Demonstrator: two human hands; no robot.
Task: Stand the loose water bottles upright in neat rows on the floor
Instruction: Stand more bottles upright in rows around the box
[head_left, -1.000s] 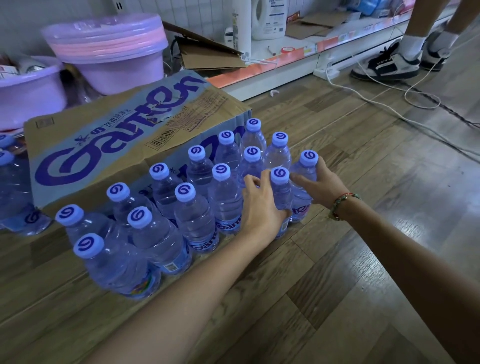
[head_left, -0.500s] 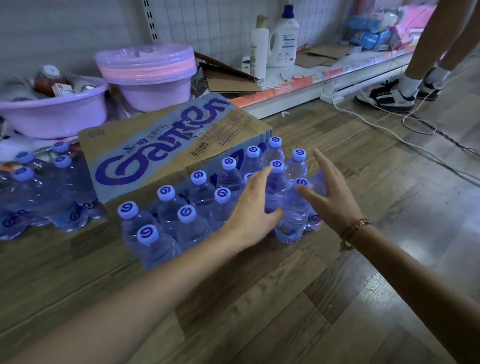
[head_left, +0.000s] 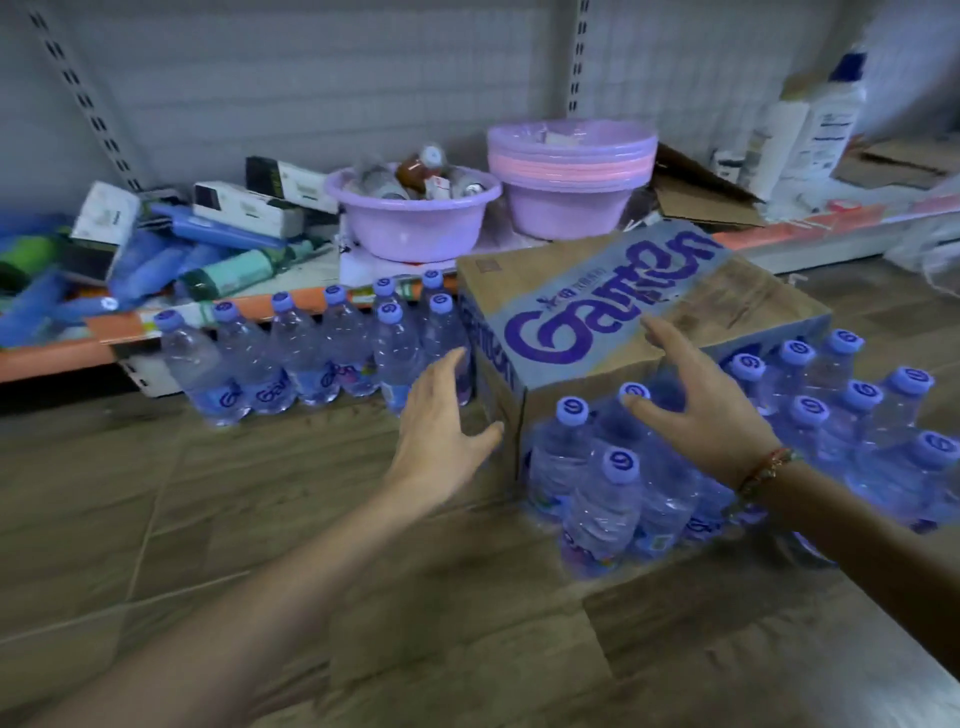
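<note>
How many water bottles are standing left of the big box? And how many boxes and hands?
Cardboard box: 1
Bottles left of it: 8
Hands: 2 (left hand, right hand)
Total: 11

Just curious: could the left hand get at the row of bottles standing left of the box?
Probably yes. The left hand is open, holding nothing, just beside the nearest bottle in that row, with nothing between them.

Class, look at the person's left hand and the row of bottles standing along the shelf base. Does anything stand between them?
Nothing visible does. The left hand hangs open just right of the row of bottles, with bare floor before it. The cardboard box stands on the hand's other side.
</note>
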